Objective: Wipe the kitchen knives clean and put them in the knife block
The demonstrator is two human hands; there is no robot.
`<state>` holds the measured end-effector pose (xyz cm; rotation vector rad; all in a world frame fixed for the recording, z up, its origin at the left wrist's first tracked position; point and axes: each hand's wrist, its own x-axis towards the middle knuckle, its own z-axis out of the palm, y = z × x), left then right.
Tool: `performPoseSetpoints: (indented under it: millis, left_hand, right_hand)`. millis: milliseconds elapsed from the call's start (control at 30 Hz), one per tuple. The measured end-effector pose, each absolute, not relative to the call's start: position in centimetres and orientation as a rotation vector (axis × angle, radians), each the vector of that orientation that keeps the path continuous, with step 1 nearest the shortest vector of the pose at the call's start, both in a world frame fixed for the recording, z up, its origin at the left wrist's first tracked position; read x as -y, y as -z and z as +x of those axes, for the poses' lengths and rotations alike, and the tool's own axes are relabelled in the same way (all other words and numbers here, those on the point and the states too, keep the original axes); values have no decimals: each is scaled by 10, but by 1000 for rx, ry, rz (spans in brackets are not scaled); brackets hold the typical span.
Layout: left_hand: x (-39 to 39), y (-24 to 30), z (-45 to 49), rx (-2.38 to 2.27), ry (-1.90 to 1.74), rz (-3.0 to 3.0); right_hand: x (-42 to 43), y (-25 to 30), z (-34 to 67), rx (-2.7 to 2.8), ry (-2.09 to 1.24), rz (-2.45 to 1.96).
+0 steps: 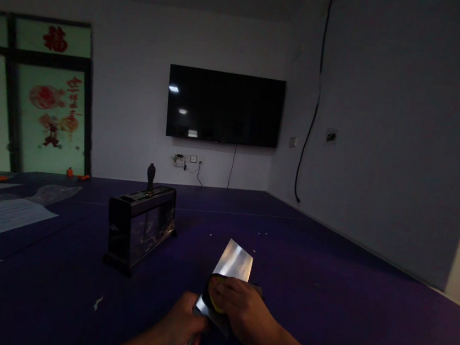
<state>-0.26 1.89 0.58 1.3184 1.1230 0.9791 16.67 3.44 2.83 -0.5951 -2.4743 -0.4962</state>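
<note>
Grip: left hand (pixel 179 327) clasps the near end of the metal sheet (pixel 237 262); right hand (pixel 241 312), closed on a sponge (pixel 215 302), presses it; long axis runs forward-right from both hands.

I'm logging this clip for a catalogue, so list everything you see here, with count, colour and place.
television: one, black, on the far wall
wall sockets: a few, white, below the television
cable: one, black, hanging down the right wall
glass doors: at least two panes, pale green with red decorations, far left
sheets: several, pale, flat on the floor at left
floor: one, purple, across the room
case: one, black frame with clear sides, on the floor left of centre
small figure: one, dark, on top of the case
metal sheet: one, silvery, held low at centre
pad: one, yellow and dark, on the metal sheet
left hand: grips the metal sheet's near end
right hand: closed over the pad
</note>
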Motion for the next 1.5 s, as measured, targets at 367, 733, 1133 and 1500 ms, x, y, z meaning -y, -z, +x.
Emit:
performPoseSetpoints:
  millis: [367,733,1133,1500]
  left_hand:
    - [-16,-10,-4,-1146,-995,1313]
    - [-16,-9,-6,-1035,-683,1431]
    - [-15,-9,-6,-1028,-665,1395]
    - [-13,-4,-4,-1084,-802,1275]
  right_hand:
    - [-32,-31,166,2515,470,-593]
    - [-84,-22,203,2201,543,-1045]
    - [-82,-24,199,2134,584,-1116]
    - [-82,-21,199,2123,591,-1079]
